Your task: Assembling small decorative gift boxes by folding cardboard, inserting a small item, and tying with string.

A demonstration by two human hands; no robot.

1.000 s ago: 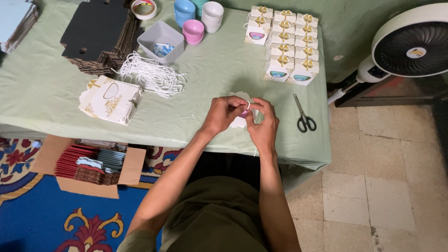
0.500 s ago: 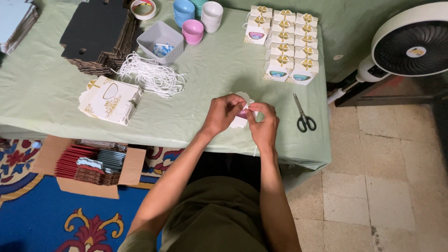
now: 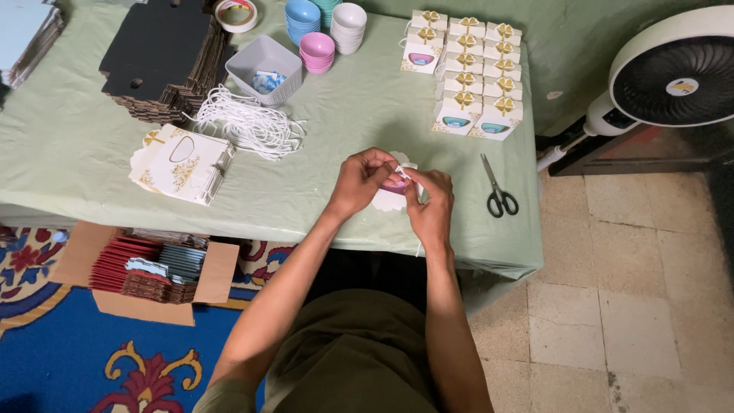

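Note:
Both of my hands meet over a small white gift box (image 3: 390, 197) with scalloped edges and a pink item inside, at the front of the green-covered table (image 3: 92, 145). My left hand (image 3: 359, 182) pinches the top of the box from the left. My right hand (image 3: 432, 206) pinches it from the right, fingers closed on a thin white cord at the box top. Most of the box is hidden behind my fingers.
Black-handled scissors (image 3: 498, 191) lie right of my hands. Several finished boxes with gold bows (image 3: 462, 73) stand at the back right. White cords (image 3: 245, 122), flat box blanks (image 3: 183, 162), black cartons (image 3: 164, 57), a grey bin (image 3: 264, 69), stacked bowls (image 3: 317, 50), a fan (image 3: 677, 69), a floor carton (image 3: 149, 271).
My hands stay on the small box in the same spot; the fingers shift slightly at its top.

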